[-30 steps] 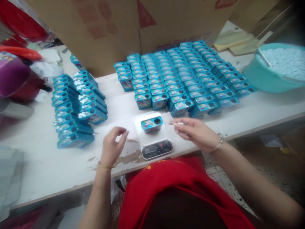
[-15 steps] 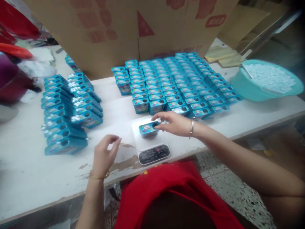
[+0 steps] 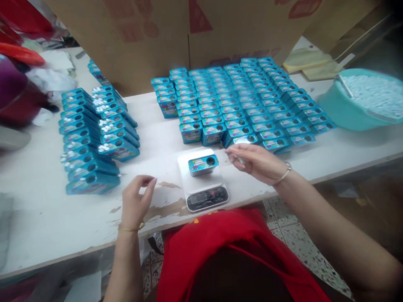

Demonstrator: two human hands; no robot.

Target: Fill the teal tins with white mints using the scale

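A blue tin (image 3: pixel 203 165) with a round dark hole in its top sits on a white scale (image 3: pixel 185 178), whose black display panel faces me. To the right of the tin, my right hand (image 3: pixel 256 162) is curled with fingers together over something small and pale that I cannot make out. My left hand (image 3: pixel 137 200) hovers left of the scale, thumb and forefinger apart, holding nothing. Behind the scale stand many blue tins in rows (image 3: pixel 233 105). More tins (image 3: pixel 94 182) stand at the left, several with small white pieces on top.
A turquoise basin (image 3: pixel 338 109) full of small white pieces stands at the right. A large cardboard sheet (image 3: pixel 170 37) rises behind the tins. At the far left are a dark red, rounded object (image 3: pixel 22 100) and white plastic. The table's front edge runs close to me.
My right hand has moved right, away from the tin on the scale, and its fingers have drawn together. My left hand is nearly unchanged. The view has shifted slightly.
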